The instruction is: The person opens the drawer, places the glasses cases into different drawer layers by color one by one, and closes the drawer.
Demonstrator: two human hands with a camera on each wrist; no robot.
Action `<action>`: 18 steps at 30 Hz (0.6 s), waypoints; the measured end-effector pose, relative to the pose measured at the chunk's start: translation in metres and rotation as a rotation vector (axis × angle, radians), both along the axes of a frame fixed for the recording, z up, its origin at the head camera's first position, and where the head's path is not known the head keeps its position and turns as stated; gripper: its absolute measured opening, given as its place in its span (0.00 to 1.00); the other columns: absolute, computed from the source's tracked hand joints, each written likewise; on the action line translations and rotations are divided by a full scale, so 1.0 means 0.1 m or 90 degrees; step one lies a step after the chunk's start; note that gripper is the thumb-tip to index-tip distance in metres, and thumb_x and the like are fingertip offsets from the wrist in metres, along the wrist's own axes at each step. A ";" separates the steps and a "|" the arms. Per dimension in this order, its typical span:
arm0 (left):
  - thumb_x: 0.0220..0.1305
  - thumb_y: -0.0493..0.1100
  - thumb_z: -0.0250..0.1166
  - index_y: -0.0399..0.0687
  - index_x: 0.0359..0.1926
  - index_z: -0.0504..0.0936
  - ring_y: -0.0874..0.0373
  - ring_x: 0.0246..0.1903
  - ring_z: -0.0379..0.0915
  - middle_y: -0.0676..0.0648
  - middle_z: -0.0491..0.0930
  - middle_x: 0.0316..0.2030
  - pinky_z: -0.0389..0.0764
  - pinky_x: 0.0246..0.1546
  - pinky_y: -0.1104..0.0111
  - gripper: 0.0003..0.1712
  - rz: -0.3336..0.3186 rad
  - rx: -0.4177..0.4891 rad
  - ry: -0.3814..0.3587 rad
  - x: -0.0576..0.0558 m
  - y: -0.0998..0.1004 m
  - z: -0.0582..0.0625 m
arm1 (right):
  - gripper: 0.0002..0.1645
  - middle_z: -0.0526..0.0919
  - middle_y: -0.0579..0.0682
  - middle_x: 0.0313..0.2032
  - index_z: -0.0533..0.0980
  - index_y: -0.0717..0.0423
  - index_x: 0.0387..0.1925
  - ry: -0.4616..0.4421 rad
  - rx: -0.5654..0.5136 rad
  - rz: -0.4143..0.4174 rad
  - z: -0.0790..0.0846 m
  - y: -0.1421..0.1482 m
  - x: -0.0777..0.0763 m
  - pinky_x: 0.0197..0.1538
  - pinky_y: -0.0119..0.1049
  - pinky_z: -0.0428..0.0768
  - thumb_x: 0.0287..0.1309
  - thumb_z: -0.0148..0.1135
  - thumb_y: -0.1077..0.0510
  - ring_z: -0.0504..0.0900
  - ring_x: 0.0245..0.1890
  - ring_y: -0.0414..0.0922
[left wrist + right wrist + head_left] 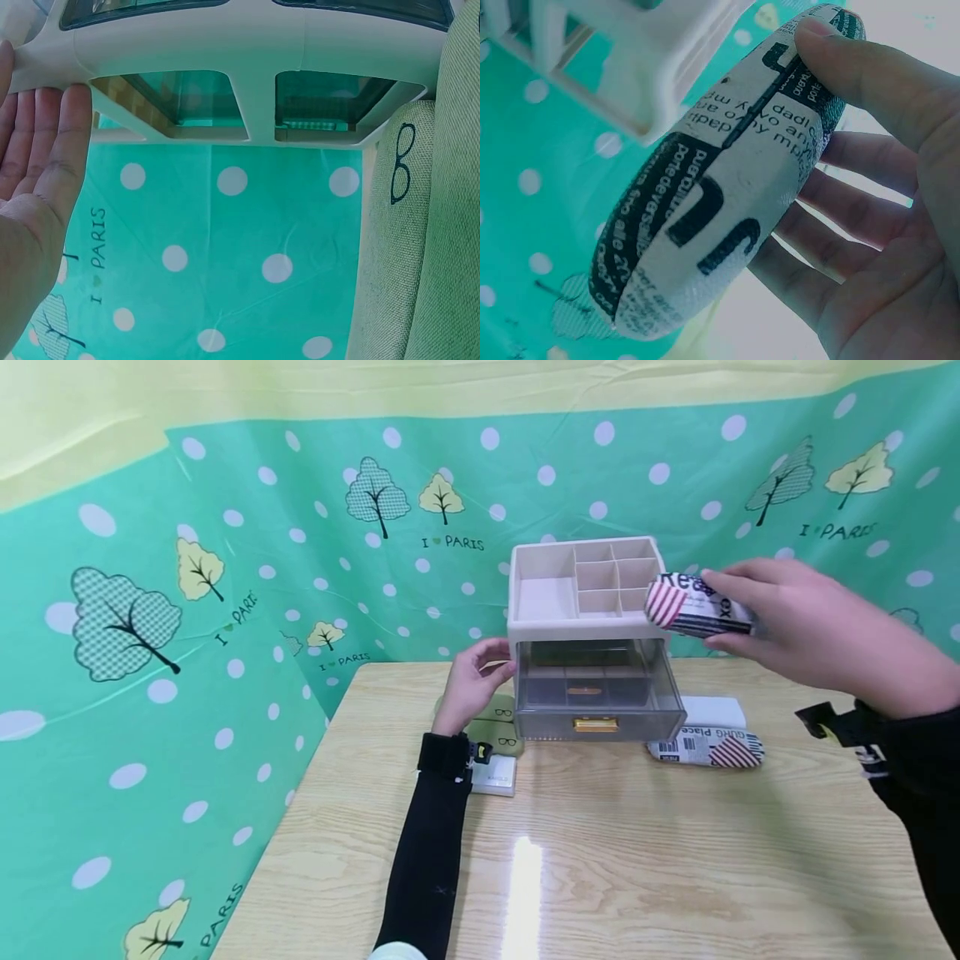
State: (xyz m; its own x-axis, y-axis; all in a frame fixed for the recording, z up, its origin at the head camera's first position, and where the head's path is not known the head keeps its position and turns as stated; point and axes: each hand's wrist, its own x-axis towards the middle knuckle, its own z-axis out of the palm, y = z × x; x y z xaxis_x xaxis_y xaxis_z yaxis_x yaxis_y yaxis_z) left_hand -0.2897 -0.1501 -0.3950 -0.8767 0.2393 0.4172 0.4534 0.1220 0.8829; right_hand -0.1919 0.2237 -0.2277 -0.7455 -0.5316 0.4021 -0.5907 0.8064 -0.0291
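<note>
My right hand (795,627) holds a newspaper-print glasses case (697,606) in the air beside the top right of a white desktop organizer (585,631). The right wrist view shows the thumb on one side of this rounded case and the fingers on the other. Several small compartments divide the organizer's top. Below it, a see-through grey drawer (600,724) with a gold handle is pulled out; a second handle shows through it. My left hand (472,683) touches the organizer's left side, and its fingers look straight in the left wrist view.
Two green cases (495,737) with a glasses print and a white box (495,775) lie by the left forearm. Right of the organizer lie another newspaper-print case (708,747) and a white case (712,712). A green dotted cloth (450,568) hangs behind the wooden table (637,860).
</note>
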 end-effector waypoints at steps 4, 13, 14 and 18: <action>0.67 0.35 0.69 0.39 0.59 0.80 0.51 0.55 0.80 0.42 0.82 0.54 0.82 0.58 0.63 0.20 0.002 0.008 -0.004 0.02 0.01 0.02 | 0.47 0.76 0.71 0.59 0.69 0.67 0.69 -0.032 0.015 0.023 0.09 -0.22 0.02 0.51 0.63 0.79 0.50 0.81 0.60 0.75 0.55 0.66; 0.66 0.31 0.68 0.37 0.59 0.80 0.50 0.55 0.80 0.41 0.82 0.54 0.83 0.57 0.63 0.20 0.016 0.038 -0.017 0.06 0.04 0.00 | 0.49 0.76 0.63 0.62 0.67 0.56 0.74 -0.092 0.071 0.071 0.21 -0.65 0.01 0.60 0.62 0.76 0.54 0.80 0.51 0.74 0.62 0.61; 0.66 0.31 0.68 0.37 0.59 0.79 0.49 0.55 0.80 0.41 0.82 0.54 0.83 0.58 0.63 0.21 0.017 0.041 -0.016 0.06 0.05 0.00 | 0.50 0.76 0.62 0.63 0.67 0.55 0.74 -0.096 0.075 0.076 0.21 -0.69 0.00 0.60 0.62 0.75 0.53 0.80 0.51 0.74 0.62 0.61; 0.67 0.31 0.67 0.37 0.60 0.79 0.49 0.56 0.79 0.40 0.82 0.54 0.82 0.58 0.63 0.21 0.022 0.045 -0.018 0.09 0.07 0.00 | 0.50 0.78 0.61 0.61 0.69 0.55 0.73 -0.106 0.090 0.097 0.24 -0.81 -0.03 0.57 0.62 0.79 0.51 0.81 0.49 0.77 0.60 0.59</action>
